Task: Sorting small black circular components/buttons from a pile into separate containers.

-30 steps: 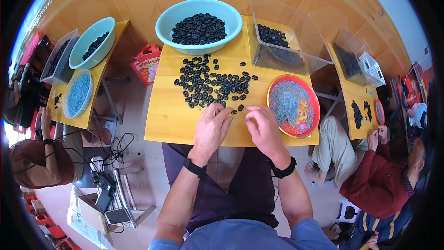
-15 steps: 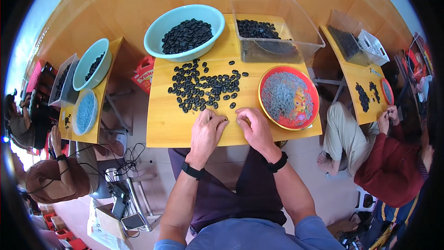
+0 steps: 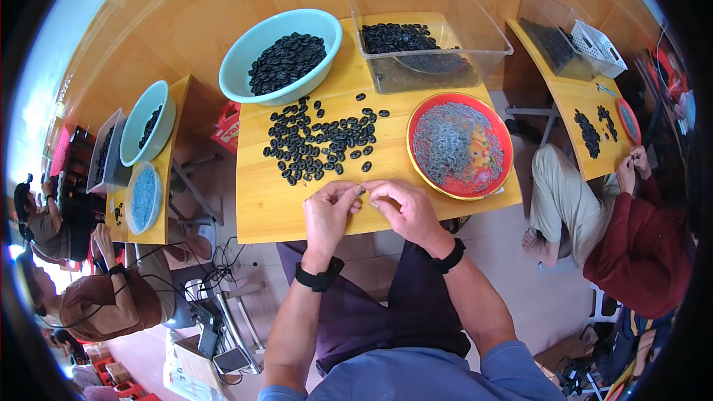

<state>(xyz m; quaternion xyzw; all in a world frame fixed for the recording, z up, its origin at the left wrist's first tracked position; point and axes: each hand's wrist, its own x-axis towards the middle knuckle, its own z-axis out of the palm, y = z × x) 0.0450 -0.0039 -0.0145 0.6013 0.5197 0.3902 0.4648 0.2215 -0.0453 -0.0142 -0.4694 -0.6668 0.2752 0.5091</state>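
Near the front edge of the yellow table (image 3: 260, 215), my left hand (image 3: 327, 213) pinches a small black oval piece (image 3: 362, 191), mostly hidden by the fingertips. My right hand (image 3: 407, 212) meets it there with thumb and forefinger pressed together; anything between them is too small to make out. Beyond the hands lies a loose spread of black oval pieces (image 3: 321, 139) with slot-like openings. To the right, a red and yellow round tray (image 3: 507, 150) holds a heap of thin grey pieces (image 3: 445, 141).
A light-blue basin (image 3: 230, 70) and a clear plastic bin (image 3: 486, 37), both with black pieces, stand at the back. Side tables (image 3: 160, 208) (image 3: 557, 115) carry similar containers, with people seated at both. Cables (image 3: 212, 275) and metal legs lie on the floor to the left.
My right hand has moved left, so its fingertips now meet those of my left hand at the black piece. The whole view has shifted slightly.
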